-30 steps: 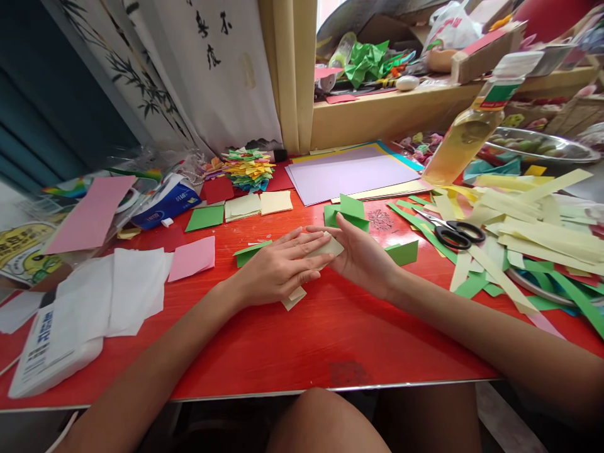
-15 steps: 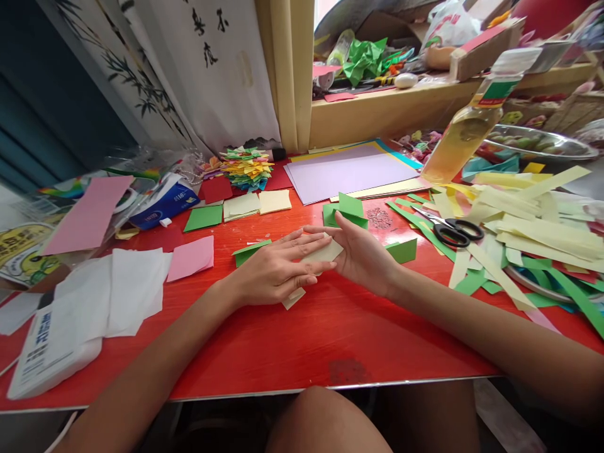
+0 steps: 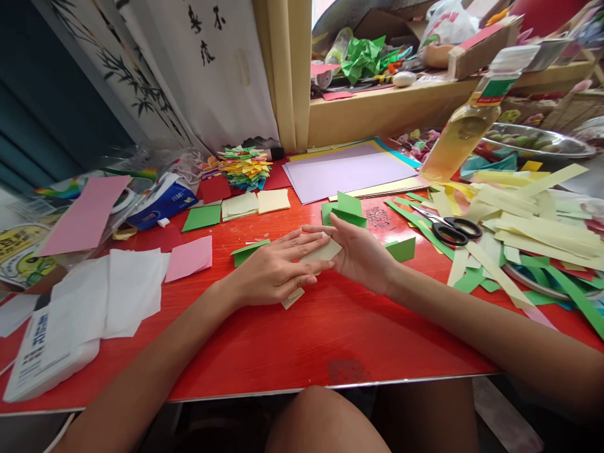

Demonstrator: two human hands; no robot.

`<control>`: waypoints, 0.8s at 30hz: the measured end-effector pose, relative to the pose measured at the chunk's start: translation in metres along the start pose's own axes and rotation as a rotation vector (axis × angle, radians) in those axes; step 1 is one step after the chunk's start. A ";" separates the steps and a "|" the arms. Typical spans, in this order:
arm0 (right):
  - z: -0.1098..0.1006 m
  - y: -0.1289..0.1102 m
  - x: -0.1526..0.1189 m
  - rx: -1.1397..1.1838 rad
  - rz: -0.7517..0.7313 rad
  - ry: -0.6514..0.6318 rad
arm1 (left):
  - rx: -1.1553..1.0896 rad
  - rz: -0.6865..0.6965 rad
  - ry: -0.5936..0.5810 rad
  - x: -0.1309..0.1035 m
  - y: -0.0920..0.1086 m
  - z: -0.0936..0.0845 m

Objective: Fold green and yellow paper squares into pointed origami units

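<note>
A small cream paper (image 3: 325, 253) lies between my two hands over the red table (image 3: 264, 352). My left hand (image 3: 278, 267) rests palm down across it with its fingers spread. From the right, my right hand (image 3: 361, 255) meets it, palm turned inward and thumb raised, its fingers partly behind the paper and my left fingers. Another cream piece (image 3: 293, 297) shows just below my left hand. Folded green papers lie around: one (image 3: 250, 251) beside my left hand, one (image 3: 346, 209) beyond my right hand, one (image 3: 402, 249) by my right wrist.
Black-handled scissors (image 3: 455, 231) lie among paper strips (image 3: 542, 236) at the right. A bottle (image 3: 460, 135) stands behind them. Lilac sheets (image 3: 349, 170) lie at the back. On the left are pink paper (image 3: 189, 258), white sheets (image 3: 134, 289) and a blue packet (image 3: 163, 201).
</note>
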State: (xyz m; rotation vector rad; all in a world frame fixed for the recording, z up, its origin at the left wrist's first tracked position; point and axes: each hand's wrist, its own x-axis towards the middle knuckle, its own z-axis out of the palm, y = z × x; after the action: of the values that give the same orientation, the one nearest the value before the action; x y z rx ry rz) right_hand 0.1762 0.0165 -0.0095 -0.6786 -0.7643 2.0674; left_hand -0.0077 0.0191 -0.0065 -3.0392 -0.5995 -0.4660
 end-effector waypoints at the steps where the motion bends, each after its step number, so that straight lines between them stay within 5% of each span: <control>1: 0.000 0.000 0.000 -0.007 -0.009 0.001 | -0.002 0.002 -0.005 0.000 0.000 0.000; 20: 0.002 -0.005 -0.005 -0.234 -0.151 -0.195 | -0.270 -0.123 0.032 0.003 0.004 -0.013; 24: 0.004 -0.003 -0.006 -0.215 -0.089 -0.170 | -0.532 -0.316 0.234 0.003 0.004 -0.016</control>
State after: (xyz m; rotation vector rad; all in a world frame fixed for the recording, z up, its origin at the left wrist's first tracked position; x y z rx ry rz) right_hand 0.1777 0.0116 -0.0034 -0.5781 -1.1058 1.9971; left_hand -0.0082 0.0156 0.0096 -3.2850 -1.1001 -1.1398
